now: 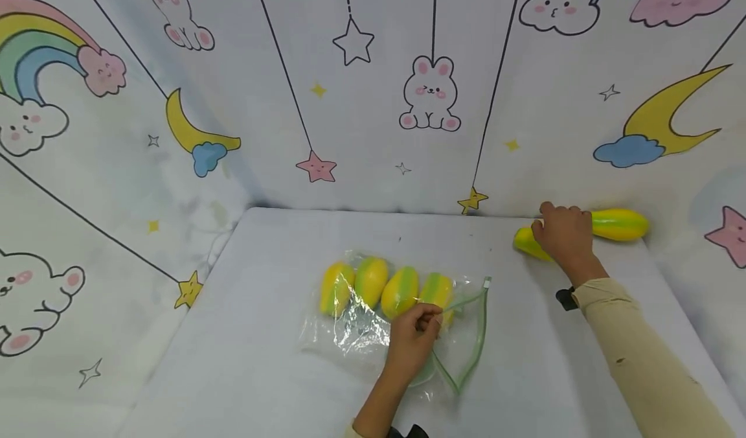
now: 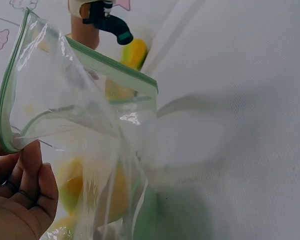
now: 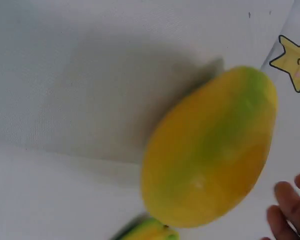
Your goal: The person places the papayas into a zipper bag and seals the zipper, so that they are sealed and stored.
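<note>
My left hand (image 1: pixel 410 341) pinches the green zip rim of a clear plastic bag (image 1: pixel 355 350), whose mouth gapes to the right. Several yellow papayas (image 1: pixel 337 289) with green stripes lie inside it. In the left wrist view, the fingers (image 2: pixel 32 175) hold the bag's rim (image 2: pixel 5 110) up. At the far right of the table, my right hand (image 1: pixel 564 237) is over one papaya (image 1: pixel 527 242) and beside a second (image 1: pixel 622 224). The right wrist view has the nearer papaya (image 3: pixel 207 150) large, with loosely bent fingers (image 3: pixel 290 205) apart from it.
The white table (image 1: pixel 250 360) has its back edge against a printed cloth wall (image 1: pixel 373 133) with stars, moons and animals. Another wall (image 1: pixel 708 179) rises close to the farther papaya on the right. A black wrist device (image 1: pixel 566 299) sits at the right cuff.
</note>
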`<control>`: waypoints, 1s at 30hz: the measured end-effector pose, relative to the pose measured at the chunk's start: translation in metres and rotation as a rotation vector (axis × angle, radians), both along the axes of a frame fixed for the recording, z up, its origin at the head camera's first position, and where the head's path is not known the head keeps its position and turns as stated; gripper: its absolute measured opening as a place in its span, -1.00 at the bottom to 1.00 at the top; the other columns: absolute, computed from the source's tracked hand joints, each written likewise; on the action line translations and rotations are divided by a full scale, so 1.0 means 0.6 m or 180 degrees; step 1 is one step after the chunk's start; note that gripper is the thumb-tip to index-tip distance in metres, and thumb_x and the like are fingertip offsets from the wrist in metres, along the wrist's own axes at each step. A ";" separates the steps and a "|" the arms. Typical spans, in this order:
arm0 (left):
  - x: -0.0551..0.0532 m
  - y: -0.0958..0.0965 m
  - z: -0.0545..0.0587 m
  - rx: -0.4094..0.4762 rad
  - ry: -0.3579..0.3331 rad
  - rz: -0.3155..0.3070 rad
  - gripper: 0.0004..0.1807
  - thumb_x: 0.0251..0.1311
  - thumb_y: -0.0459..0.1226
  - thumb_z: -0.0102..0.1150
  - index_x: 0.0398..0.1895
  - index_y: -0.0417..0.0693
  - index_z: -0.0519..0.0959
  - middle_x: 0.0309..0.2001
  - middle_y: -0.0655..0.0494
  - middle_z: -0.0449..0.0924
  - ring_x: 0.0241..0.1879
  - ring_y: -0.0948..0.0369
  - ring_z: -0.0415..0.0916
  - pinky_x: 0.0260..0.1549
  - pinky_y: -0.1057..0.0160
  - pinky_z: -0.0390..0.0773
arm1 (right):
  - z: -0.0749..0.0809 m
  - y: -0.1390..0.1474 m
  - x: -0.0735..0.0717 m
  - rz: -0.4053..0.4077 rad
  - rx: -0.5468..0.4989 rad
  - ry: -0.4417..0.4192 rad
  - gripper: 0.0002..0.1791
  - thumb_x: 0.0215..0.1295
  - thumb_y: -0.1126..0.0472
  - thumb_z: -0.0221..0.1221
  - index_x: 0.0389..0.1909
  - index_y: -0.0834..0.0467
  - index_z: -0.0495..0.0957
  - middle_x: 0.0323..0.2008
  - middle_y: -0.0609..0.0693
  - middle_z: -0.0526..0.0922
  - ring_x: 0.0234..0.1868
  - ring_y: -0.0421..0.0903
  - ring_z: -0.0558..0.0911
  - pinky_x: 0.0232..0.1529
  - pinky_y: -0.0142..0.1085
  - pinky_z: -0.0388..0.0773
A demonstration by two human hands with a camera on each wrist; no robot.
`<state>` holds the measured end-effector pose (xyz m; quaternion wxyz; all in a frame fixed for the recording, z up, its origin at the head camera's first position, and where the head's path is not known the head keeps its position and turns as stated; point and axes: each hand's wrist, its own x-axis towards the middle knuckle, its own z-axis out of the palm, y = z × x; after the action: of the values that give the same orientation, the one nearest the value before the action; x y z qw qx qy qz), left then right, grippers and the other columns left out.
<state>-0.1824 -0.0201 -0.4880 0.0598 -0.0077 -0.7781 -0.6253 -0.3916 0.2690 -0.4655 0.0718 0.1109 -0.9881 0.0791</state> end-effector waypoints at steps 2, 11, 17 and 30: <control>-0.001 0.001 -0.004 -0.0003 0.0027 -0.0007 -0.89 0.22 -0.47 0.20 -0.22 -0.32 0.65 -0.41 -0.14 0.65 -0.53 0.40 0.44 -0.51 0.49 0.52 | 0.003 0.001 0.009 0.0115 -0.0004 -0.0399 -0.48 0.31 0.08 0.15 0.10 0.41 0.43 -0.12 0.49 0.58 -0.17 0.42 0.50 -0.09 0.30 0.42; -0.003 0.004 -0.018 0.0005 0.0166 -0.0104 -0.90 0.25 -0.38 0.23 -0.22 -0.21 0.67 -0.39 -0.06 0.67 -0.52 0.40 0.49 -0.52 0.45 0.56 | -0.021 -0.018 0.096 0.0529 -0.0163 -0.1955 -0.11 0.32 -0.20 0.14 0.41 0.34 0.13 0.11 0.56 0.38 -0.09 0.30 0.52 -0.07 0.25 0.48; 0.002 0.007 -0.001 -0.0033 0.0047 -0.0052 -0.91 0.24 -0.43 0.21 -0.24 -0.27 0.66 -0.40 -0.11 0.66 -0.53 0.39 0.47 -0.51 0.47 0.54 | -0.009 -0.022 0.139 0.0716 -0.0347 -0.1997 -0.09 0.27 0.20 0.18 0.47 0.39 -0.12 0.28 0.71 0.00 0.12 0.66 0.31 0.02 0.43 0.34; -0.004 0.013 -0.006 0.0040 0.0183 -0.0124 -0.90 0.24 -0.38 0.22 -0.22 -0.20 0.66 -0.41 -0.02 0.66 -0.52 0.43 0.47 -0.51 0.45 0.55 | -0.009 -0.013 0.205 0.0492 -0.1079 -0.1072 -0.14 0.23 0.02 0.31 0.47 0.15 0.15 0.09 0.42 0.52 -0.25 0.06 0.57 -0.33 -0.08 0.57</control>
<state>-0.1851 -0.0124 -0.4916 0.0700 -0.0405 -0.7718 -0.6307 -0.2688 0.2613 -0.4706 -0.0826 0.1578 -0.9473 0.2663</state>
